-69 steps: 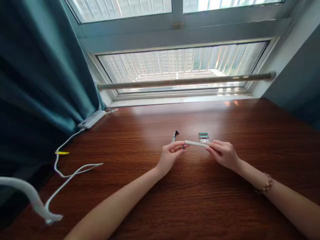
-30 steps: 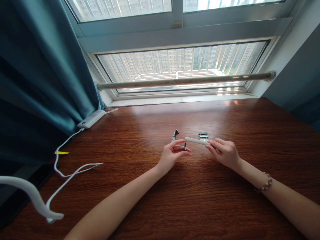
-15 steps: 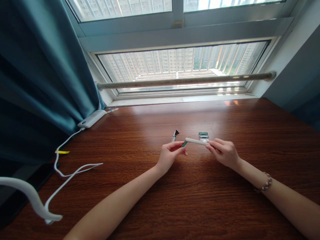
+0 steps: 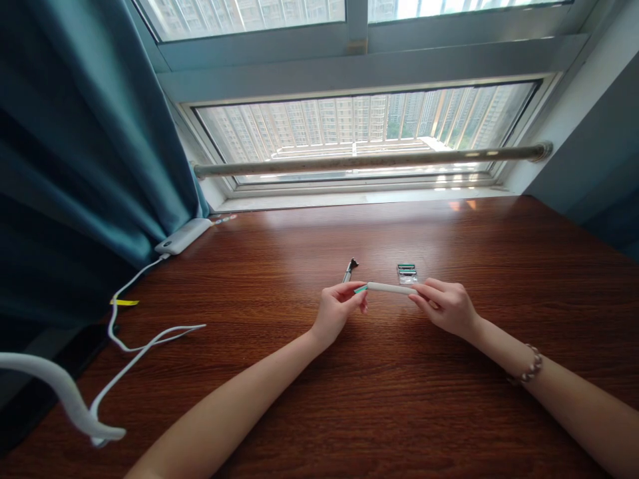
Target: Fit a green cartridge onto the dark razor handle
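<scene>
Head view: a glossy brown table [image 4: 449, 379] lies before a window [image 4: 349, 120].

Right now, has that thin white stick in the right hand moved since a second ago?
Yes: the thin white stick's left end has dipped lower in the view, against the small clear plastic tray.

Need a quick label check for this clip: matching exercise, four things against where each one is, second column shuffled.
Things
1. white stick
2. small green piece
3. clear pack
4. beaded bracelet

Places
A. lying on the wooden tabletop
B. around the right forearm
C. held at one end by the right hand
D. held in the left hand

Pairs: 1-C, 2-D, 3-A, 4-B
</scene>
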A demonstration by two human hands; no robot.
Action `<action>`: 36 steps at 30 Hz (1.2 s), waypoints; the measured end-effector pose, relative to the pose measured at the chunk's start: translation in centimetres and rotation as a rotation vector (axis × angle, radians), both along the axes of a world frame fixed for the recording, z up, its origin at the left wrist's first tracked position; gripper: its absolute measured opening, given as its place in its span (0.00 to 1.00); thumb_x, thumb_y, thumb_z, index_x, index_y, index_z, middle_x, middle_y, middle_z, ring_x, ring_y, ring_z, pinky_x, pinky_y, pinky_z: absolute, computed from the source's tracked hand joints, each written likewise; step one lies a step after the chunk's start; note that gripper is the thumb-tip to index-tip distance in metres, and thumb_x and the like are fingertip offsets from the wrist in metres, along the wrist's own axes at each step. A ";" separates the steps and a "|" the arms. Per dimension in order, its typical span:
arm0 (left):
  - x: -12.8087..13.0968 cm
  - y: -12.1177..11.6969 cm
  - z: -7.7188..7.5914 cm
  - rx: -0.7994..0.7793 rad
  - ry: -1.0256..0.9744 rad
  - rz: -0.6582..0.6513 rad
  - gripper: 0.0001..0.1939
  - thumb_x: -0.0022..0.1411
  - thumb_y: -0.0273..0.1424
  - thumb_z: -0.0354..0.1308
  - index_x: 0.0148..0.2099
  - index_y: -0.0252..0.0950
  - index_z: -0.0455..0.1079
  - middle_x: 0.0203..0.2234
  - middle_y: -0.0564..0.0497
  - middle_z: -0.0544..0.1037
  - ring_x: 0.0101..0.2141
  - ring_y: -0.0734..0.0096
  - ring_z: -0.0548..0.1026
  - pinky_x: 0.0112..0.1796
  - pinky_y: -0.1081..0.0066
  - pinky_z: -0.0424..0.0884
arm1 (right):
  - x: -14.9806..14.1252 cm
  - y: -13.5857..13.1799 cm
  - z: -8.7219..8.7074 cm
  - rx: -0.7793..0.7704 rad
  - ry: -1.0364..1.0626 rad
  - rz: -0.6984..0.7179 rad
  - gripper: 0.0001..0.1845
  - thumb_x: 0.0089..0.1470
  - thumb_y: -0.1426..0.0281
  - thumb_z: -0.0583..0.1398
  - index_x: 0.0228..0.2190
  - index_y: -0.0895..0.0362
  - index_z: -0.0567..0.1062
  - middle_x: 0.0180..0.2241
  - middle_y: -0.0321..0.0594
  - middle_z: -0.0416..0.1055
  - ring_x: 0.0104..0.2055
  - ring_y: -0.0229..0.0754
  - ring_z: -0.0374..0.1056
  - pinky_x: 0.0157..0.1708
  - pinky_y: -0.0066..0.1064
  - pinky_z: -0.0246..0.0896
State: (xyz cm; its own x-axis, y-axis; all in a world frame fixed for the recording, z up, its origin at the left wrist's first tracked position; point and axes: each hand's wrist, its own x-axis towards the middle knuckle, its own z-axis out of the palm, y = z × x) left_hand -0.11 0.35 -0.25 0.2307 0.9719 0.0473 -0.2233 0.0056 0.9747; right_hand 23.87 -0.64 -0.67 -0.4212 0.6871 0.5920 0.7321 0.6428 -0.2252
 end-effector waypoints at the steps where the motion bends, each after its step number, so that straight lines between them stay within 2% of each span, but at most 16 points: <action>1: 0.0 0.0 0.0 -0.003 -0.006 -0.002 0.12 0.49 0.32 0.59 0.36 0.29 0.71 0.18 0.52 0.72 0.19 0.76 0.69 0.24 0.72 0.67 | 0.0 0.0 0.0 -0.002 -0.007 -0.010 0.10 0.52 0.67 0.55 0.33 0.58 0.74 0.19 0.36 0.62 0.19 0.31 0.55 0.22 0.23 0.49; 6: -0.2 0.0 0.1 0.014 -0.015 -0.008 0.12 0.50 0.32 0.58 0.36 0.29 0.71 0.20 0.51 0.74 0.21 0.73 0.71 0.27 0.69 0.69 | -0.3 -0.1 0.2 -0.042 0.005 -0.012 0.10 0.53 0.67 0.55 0.32 0.58 0.74 0.19 0.36 0.63 0.19 0.31 0.56 0.22 0.24 0.49; 9: -0.1 -0.3 0.4 0.037 0.002 -0.011 0.12 0.52 0.33 0.57 0.36 0.29 0.71 0.25 0.47 0.76 0.26 0.68 0.74 0.34 0.65 0.71 | -0.5 -0.1 0.3 -0.091 0.023 0.023 0.11 0.54 0.67 0.53 0.31 0.58 0.74 0.20 0.37 0.64 0.20 0.32 0.57 0.22 0.24 0.50; 12: 0.1 -0.5 0.6 0.044 -0.016 -0.006 0.12 0.52 0.33 0.57 0.38 0.30 0.71 0.31 0.45 0.77 0.33 0.63 0.75 0.41 0.61 0.69 | -0.6 -0.1 0.5 -0.117 0.034 0.046 0.12 0.54 0.67 0.52 0.32 0.58 0.74 0.20 0.37 0.64 0.20 0.32 0.57 0.21 0.24 0.50; 15: 0.2 -0.6 0.5 0.032 -0.063 -0.001 0.12 0.52 0.32 0.58 0.39 0.31 0.70 0.34 0.46 0.76 0.36 0.61 0.75 0.45 0.60 0.67 | -0.7 -0.2 0.5 -0.127 0.034 0.047 0.11 0.54 0.67 0.53 0.33 0.58 0.74 0.20 0.37 0.64 0.19 0.32 0.56 0.21 0.24 0.50; 20: 0.3 -0.6 0.6 0.012 -0.135 -0.051 0.11 0.51 0.30 0.59 0.38 0.31 0.70 0.33 0.46 0.77 0.36 0.60 0.75 0.46 0.57 0.66 | -0.7 -0.2 0.4 -0.113 0.034 0.012 0.12 0.54 0.67 0.53 0.32 0.58 0.74 0.19 0.36 0.63 0.20 0.32 0.56 0.22 0.24 0.50; 25: 0.4 -0.4 0.4 -0.075 -0.227 -0.059 0.11 0.50 0.31 0.60 0.36 0.31 0.70 0.32 0.45 0.77 0.35 0.60 0.75 0.45 0.55 0.65 | -0.7 -0.4 0.2 -0.045 0.052 -0.015 0.11 0.53 0.66 0.54 0.32 0.58 0.74 0.19 0.36 0.63 0.19 0.32 0.56 0.21 0.24 0.49; 28: 0.4 -0.4 0.3 -0.075 -0.218 -0.071 0.11 0.50 0.31 0.60 0.36 0.30 0.71 0.30 0.45 0.77 0.34 0.60 0.75 0.45 0.55 0.66 | -0.8 -0.4 0.2 -0.043 0.035 0.016 0.10 0.53 0.67 0.54 0.31 0.58 0.74 0.19 0.36 0.63 0.19 0.32 0.57 0.21 0.24 0.49; 33: 0.3 -0.6 0.5 -0.059 -0.192 -0.128 0.11 0.51 0.31 0.59 0.35 0.29 0.72 0.31 0.43 0.77 0.34 0.59 0.75 0.44 0.56 0.66 | -0.8 -0.5 0.1 -0.038 0.043 -0.037 0.09 0.53 0.67 0.55 0.30 0.58 0.73 0.19 0.36 0.62 0.19 0.32 0.55 0.21 0.24 0.49; 36: 0.3 -0.6 0.4 -0.039 -0.161 -0.157 0.09 0.52 0.30 0.57 0.35 0.28 0.72 0.31 0.43 0.77 0.33 0.59 0.75 0.43 0.57 0.67 | -0.9 -0.5 0.1 -0.057 0.030 0.017 0.09 0.53 0.68 0.55 0.32 0.58 0.73 0.19 0.35 0.61 0.19 0.32 0.55 0.21 0.24 0.49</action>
